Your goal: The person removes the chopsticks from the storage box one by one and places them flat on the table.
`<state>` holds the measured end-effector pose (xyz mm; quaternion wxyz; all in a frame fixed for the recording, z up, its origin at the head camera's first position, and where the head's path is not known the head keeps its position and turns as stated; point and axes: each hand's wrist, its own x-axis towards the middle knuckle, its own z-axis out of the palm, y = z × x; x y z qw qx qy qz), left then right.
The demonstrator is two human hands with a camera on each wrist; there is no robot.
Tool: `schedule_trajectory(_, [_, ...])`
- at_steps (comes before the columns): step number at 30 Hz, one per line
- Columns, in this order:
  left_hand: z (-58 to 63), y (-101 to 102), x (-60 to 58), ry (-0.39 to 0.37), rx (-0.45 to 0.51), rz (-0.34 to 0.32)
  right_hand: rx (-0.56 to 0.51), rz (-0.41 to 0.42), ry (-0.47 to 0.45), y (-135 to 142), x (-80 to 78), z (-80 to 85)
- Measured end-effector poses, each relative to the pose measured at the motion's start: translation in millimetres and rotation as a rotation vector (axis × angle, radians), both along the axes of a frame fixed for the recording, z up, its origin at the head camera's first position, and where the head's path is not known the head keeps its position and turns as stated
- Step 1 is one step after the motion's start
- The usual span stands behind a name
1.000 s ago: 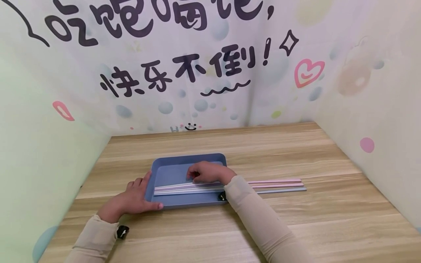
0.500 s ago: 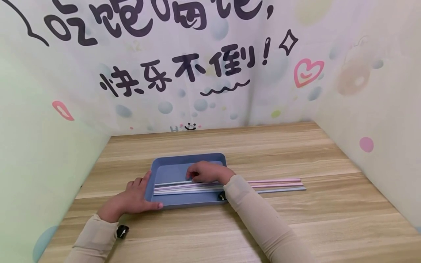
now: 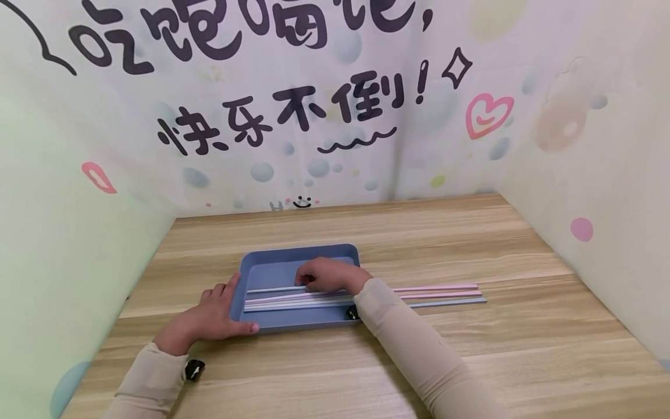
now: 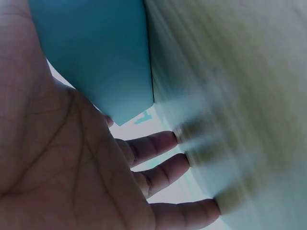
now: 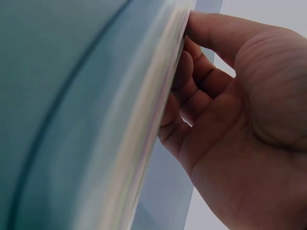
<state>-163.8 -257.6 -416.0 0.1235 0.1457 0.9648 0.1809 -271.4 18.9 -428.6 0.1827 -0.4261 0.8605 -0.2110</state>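
Observation:
A shallow blue tray (image 3: 298, 254) lies on the wooden table with several long, thin pastel sticks (image 3: 293, 303) in it. Their right ends stick out past the tray's right side. My left hand (image 3: 209, 314) rests against the tray's left end, thumb at the near corner; the left wrist view shows straight fingers (image 4: 165, 175) beside the tray's outer wall (image 4: 96, 57). Over the tray, my right hand (image 3: 330, 276) pinches one pale stick (image 3: 269, 290), which lies apart on the far side of the others. My right forearm hides the middle of the sticks.
The wooden table (image 3: 335, 372) surrounds the tray. Pink and blue stick ends (image 3: 445, 295) extend over the table to the right. A printed backdrop (image 3: 335, 174) stands behind the table, with pale walls (image 3: 602, 174) on both sides.
One pale stick has shifted away from the bundle toward the tray's far side, with my right fingers at it. My left hand has stayed at the tray's left end.

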Motion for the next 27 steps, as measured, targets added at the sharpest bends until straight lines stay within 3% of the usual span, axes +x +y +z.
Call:
schedule_trajectory(15, [-1.7,-1.5,1.0,-0.031,-0.015,0.021,-0.032,-0.015,-0.027,0.7,3.1,3.4])
schedule_trajectory(27, [-0.2,-1.2,0.8,-0.043,-0.004,0.02,0.014,0.0,0.013,0.8,3.5,12.7])
